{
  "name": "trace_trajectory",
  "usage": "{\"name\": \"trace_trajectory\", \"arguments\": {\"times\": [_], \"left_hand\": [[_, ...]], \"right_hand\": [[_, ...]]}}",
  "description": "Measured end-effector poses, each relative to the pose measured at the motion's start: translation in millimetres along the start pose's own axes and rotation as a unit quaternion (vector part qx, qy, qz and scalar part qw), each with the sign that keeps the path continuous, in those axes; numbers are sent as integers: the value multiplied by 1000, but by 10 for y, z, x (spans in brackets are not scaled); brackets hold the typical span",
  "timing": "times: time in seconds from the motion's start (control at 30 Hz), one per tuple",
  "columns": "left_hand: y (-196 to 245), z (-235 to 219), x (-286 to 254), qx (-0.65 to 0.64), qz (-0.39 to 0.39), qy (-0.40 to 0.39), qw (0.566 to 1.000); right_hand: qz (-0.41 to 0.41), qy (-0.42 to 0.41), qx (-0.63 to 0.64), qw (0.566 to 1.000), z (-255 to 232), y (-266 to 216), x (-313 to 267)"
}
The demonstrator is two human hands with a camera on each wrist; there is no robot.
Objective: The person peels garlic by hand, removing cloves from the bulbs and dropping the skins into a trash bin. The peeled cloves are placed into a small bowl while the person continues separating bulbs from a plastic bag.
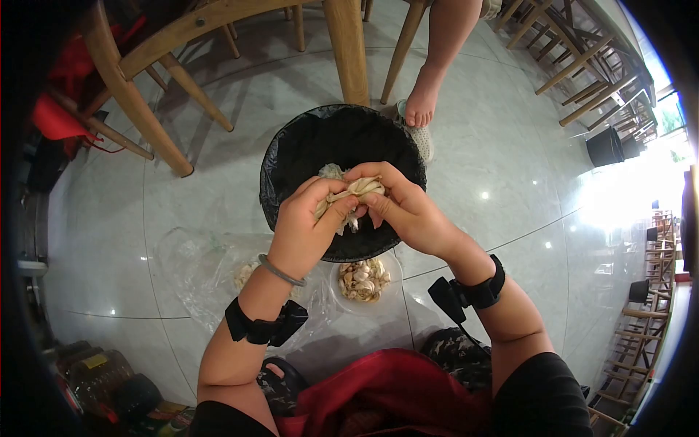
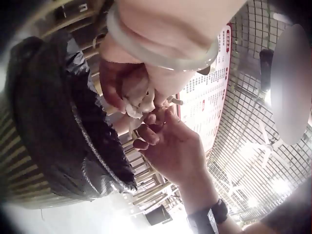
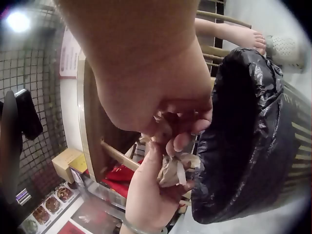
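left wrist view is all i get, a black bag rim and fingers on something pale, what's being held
Observer: Both the left hand and the right hand pinch a garlic bulb with papery skin, over a bin lined with a black bag.
Operator: anything below the bin
Observer: A clear bowl of garlic cloves sits on the floor by the bin's near rim.
Operator: what's it resting next to
Observer: A crumpled clear plastic bag spreads on the tiles to its left.
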State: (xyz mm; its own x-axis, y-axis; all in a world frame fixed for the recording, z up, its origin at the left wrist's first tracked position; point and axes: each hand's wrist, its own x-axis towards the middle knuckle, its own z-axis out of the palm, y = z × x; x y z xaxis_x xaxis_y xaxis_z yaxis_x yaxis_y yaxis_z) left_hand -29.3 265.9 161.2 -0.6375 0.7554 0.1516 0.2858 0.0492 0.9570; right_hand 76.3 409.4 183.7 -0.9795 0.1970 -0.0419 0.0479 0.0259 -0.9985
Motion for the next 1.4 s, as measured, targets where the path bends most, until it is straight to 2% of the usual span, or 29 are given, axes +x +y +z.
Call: {"name": "trace_trajectory", "arguments": {"times": [0.07,0.17,0.23,0.27,0.33,0.43,0.53,0.6,0.7,0.73,0.83,0.87,0.97,1.07,1.2,1.3,1.4], "left_hand": [[42,-13,3,30,10,-5,999],[51,1,-3,67,25,13,997],[12,16,-5,107,18,32,994],[3,20,1,93,26,42,994],[-9,23,16,65,41,61,995],[18,-29,-2,-124,-28,23,992],[146,-84,32,-171,-103,-1,980],[74,-59,35,-134,-77,15,988],[-80,-4,25,-75,-33,20,996],[-106,8,17,-55,-19,19,998],[-80,36,-2,7,1,-7,1000],[-103,53,-15,-28,-10,-10,1000],[-10,28,-2,13,-21,-28,999],[-12,25,-4,-86,-51,-29,995],[-70,22,4,-192,-69,-21,979],[-1,-22,13,-294,-163,-45,941],[3,-60,25,-316,-178,-104,926]], "right_hand": [[-23,10,-32,999,22,47,-1],[9,33,-57,998,52,19,-16],[-35,65,-109,991,108,20,-21],[-57,81,-134,986,135,21,-14],[-61,139,-67,986,169,126,27],[-38,220,60,973,33,223,136],[-1,205,150,967,-92,165,107],[43,174,201,963,-104,129,82],[39,13,3,999,-133,213,55],[38,-13,21,999,-95,220,33],[-7,27,-96,995,61,123,-3],[19,46,-150,987,101,7,-12],[-7,105,-162,981,133,56,21],[43,113,-10,993,62,125,53],[43,62,30,997,-28,58,41],[28,54,38,997,-39,86,30],[13,32,75,997,-42,31,29]]}}
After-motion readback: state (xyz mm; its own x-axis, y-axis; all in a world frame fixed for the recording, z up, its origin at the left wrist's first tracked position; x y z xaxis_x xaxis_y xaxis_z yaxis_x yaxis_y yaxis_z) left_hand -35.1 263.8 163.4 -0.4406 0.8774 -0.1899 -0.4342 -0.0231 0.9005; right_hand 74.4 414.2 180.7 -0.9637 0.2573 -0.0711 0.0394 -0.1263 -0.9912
